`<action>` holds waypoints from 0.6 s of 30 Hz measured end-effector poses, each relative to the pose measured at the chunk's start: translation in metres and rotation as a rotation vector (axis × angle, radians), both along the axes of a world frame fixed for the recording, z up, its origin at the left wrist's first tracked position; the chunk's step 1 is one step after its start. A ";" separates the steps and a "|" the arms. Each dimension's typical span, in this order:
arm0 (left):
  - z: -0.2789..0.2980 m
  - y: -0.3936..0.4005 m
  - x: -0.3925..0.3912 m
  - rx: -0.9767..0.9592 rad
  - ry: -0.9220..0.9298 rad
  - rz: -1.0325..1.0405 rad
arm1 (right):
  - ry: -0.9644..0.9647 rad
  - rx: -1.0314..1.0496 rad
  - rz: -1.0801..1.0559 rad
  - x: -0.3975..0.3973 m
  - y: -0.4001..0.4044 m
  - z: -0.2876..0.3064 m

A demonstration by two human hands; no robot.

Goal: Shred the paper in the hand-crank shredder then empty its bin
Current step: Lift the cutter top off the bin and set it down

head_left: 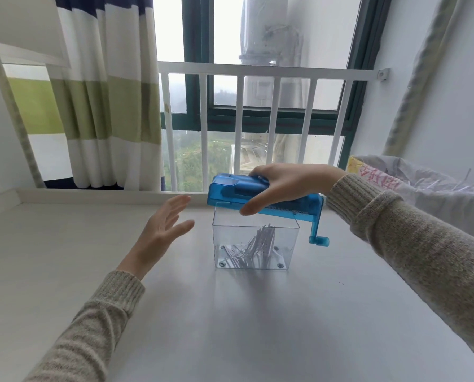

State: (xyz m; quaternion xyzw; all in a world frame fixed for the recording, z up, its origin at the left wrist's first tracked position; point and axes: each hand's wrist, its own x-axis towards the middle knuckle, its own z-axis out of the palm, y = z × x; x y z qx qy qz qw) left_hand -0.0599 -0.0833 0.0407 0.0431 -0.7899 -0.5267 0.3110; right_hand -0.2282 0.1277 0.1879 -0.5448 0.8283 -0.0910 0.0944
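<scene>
A striped curtain hangs in soft folds at far left. The left hand hovers flat and spread above the smooth grey counter, holding nothing. Just beside it stands the clear square-sided bin, thin white paper strips curled inside. The right hand clasps the translucent blue shredder head, tilted over the bin's rim, crank dangling at its right end. A bag of crinkled plastic sits far right.

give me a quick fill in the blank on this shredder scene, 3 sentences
1. The right hand grips the blue shredder top, tilted over the clear ____.
2. The left hand is open and holds ____.
3. The bin contains white paper ____.

Missing words: bin; nothing; strips
</scene>
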 end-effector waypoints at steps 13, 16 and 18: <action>0.016 0.036 -0.017 0.312 0.340 0.085 | -0.276 -0.110 0.072 0.018 0.004 -0.004; 0.022 0.049 -0.021 0.463 0.364 0.018 | -0.447 -0.185 0.131 0.018 0.005 -0.011; 0.026 0.058 -0.026 0.530 0.367 -0.010 | -0.580 -0.243 0.157 0.018 0.007 -0.017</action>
